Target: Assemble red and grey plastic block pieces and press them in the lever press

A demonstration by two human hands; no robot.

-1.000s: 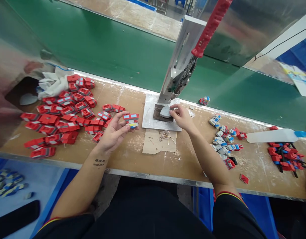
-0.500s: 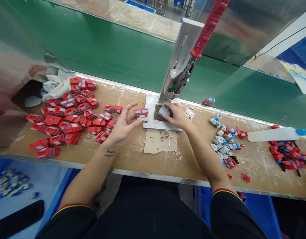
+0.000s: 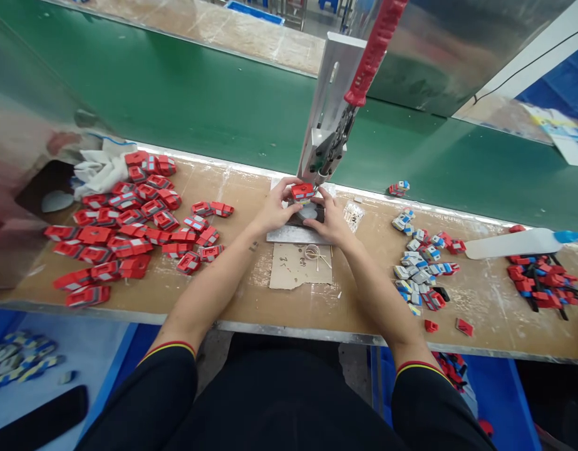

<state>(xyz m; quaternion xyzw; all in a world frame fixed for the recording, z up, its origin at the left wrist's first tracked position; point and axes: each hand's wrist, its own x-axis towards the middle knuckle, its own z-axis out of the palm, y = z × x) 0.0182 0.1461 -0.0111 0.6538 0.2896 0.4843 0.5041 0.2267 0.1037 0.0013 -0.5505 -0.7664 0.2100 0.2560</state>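
Note:
My left hand [image 3: 278,210] grips a red toy car body [image 3: 302,190] with a yellowish part under it, over the press base. Fingers of my right hand [image 3: 330,219] are apart and curved at the right side of the base, close to the car; whether they touch it is unclear. A rounded grey piece [image 3: 308,212] lies on the dark block between my hands. Behind them stands the metal press [image 3: 324,134] with its red lever handle [image 3: 368,62] raised.
Red car bodies [image 3: 131,247] are heaped at the left beside a white cloth [image 3: 101,169]. Grey and blue parts [image 3: 415,269], a white bottle [image 3: 511,243] and red-black parts [image 3: 545,282] lie at the right. Torn cardboard [image 3: 298,272] sits before the press.
My left hand has moved right with the red car body, from beside the press base to above it. My right hand stays at the base, its fingers slightly shifted.

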